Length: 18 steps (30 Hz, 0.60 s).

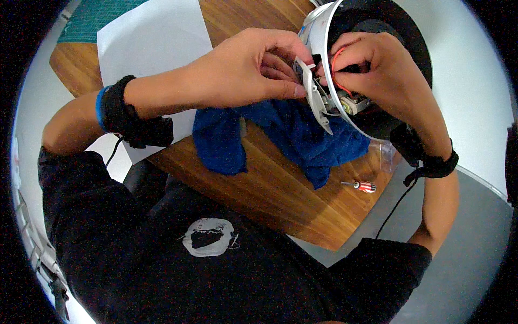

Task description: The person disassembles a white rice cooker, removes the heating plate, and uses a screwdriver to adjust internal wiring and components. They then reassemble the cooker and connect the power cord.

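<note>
A round metal housing (338,112) with a dark interior lies tilted on a blue cloth (221,140). Beside its rim, my left hand (270,70) grips a pale plastic panel (321,110) with fingers curled over its edge. My right hand (372,73) reaches inside the housing, fingers bent and pinched by a loop of red wire (336,86); what lies between the fingertips is hidden. Below it, inside the housing, sits a small electronic part (353,107) with more wires.
A white paper sheet (145,38) and a green mat (86,21) lie at the upper left of the wooden table (243,189). A red-and-white screwdriver (365,186) and a clear plastic bag (384,155) are near the right edge. Black straps with cables circle both my wrists.
</note>
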### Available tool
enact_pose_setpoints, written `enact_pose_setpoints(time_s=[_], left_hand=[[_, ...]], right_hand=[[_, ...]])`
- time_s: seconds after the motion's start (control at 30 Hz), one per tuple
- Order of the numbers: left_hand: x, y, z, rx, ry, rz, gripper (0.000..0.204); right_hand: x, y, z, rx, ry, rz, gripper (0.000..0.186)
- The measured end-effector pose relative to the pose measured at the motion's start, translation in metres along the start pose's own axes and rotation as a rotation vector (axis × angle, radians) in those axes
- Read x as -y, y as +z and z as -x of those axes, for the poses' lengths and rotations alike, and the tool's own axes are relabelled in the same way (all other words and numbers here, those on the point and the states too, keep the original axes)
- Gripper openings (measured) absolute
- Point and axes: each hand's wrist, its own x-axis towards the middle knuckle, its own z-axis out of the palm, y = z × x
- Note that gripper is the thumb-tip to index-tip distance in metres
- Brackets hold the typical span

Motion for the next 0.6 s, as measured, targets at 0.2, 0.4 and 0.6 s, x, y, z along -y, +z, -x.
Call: enact_pose_setpoints(time_s=[0.2,0.4,0.6], left_hand=[[-0.006,0.000,-0.004,0.020,0.015,-0.060,0.035],[0.001,0.001,-0.007,0.040,-0.015,-0.013,0.036],[-0.006,0.001,-0.008,0.046,-0.086,-0.033,0.042]], right_hand=[[-0.004,0.000,0.002,0.008,-0.013,-0.026,0.009],[-0.005,-0.001,0.001,0.010,-0.069,-0.014,0.005],[-0.007,-0.001,0.002,0.003,-0.089,-0.013,0.005]])
